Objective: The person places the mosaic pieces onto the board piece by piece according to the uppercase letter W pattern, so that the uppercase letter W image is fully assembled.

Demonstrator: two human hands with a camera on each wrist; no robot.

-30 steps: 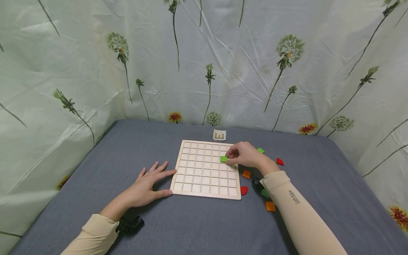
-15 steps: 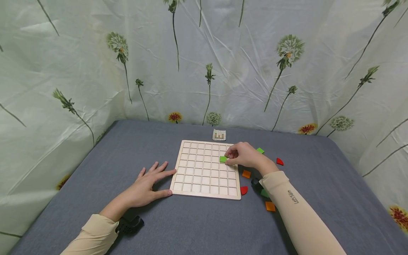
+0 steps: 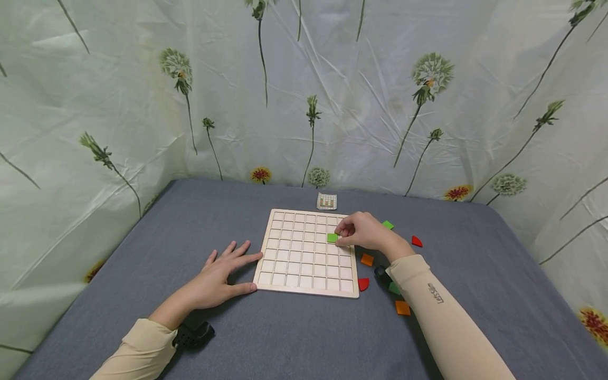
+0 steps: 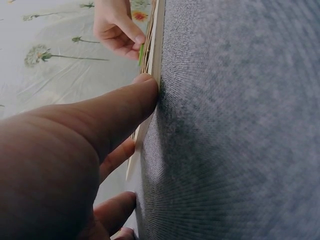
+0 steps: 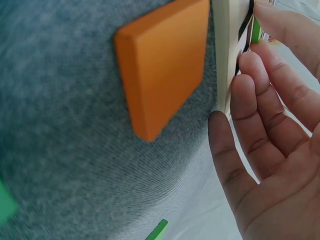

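Note:
A light wooden grid board lies on the grey cloth. My right hand is over its right part, thumb and forefinger pinching the right edge of a small green square tile. In the right wrist view only a sliver of that tile shows between thumb and forefinger, and the other fingertips lie along the board's edge. My left hand lies spread out at the board's left side, thumb and forefinger touching its edge. The left wrist view has the thumb against the board's rim.
Right of the board lie orange squares, red quarter-round pieces, a light green piece and a darker green piece partly behind the right forearm. A small pattern card lies beyond the board, before a flowered curtain.
The green tile and the right fingertips have shifted very slightly left across the board, then stayed put. My left hand has kept its place at the board's edge.

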